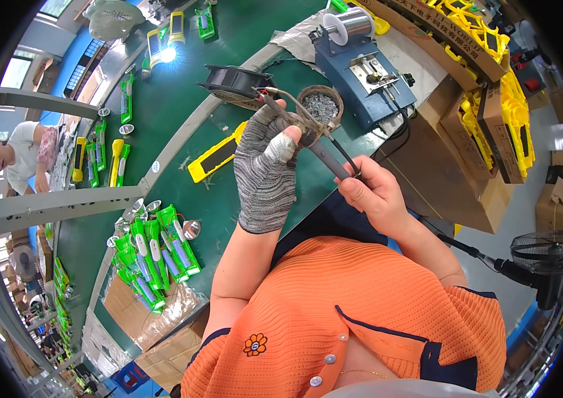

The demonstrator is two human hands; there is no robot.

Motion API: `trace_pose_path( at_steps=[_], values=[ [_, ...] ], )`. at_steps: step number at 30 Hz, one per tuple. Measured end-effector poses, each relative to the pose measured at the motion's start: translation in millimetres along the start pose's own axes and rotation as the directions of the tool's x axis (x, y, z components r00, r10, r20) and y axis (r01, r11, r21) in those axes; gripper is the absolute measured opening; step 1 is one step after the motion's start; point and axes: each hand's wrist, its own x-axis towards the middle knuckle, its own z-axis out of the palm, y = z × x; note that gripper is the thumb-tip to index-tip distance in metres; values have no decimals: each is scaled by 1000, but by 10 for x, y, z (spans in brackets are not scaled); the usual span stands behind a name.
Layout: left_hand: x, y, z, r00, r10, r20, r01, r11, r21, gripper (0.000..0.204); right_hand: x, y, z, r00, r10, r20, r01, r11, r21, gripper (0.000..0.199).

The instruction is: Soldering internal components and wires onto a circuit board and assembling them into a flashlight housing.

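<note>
**Soldering at the green bench**

At frame centre, the left hand (267, 169), in a grey knitted fingerless glove, pinches a thin wire (289, 99). Just right, the bare right hand (373, 192) clenches a dark-handled soldering iron (324, 156), its tip near a round tin of metal scraps (321, 106).

A single view, from a wide fisheye camera worn on the person's head, looks steeply down over the orange-shirted chest at the green workbench (162, 113). It sits close: the gloved left hand (267, 171) and bare right hand (373, 192) fill the middle. The bench's near edge bows across the frame, and straight lines bend toward the dark round rim. No second view shares the scene.
</note>
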Motion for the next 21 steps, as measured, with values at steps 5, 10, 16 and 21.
trace_pose_path(
  at_steps=[5,10,16,21],
  values=[
    [7,-11,-13,999,5,51,-4,1000,-24,45,7,15,22,998,50,25,-53,990,134,23],
    [22,51,-201,985,-145,87,160,969,-189,39,33,-7,3,1000,-12,-11,14,991,129,21],
    [-29,82,-129,970,-240,36,242,969,-58,36,29,-28,-9,1000,20,7,-21,994,111,20],
    [-12,84,-64,969,-234,77,240,968,-72,32,6,-86,-7,994,95,44,-102,977,188,20]
  ],
)
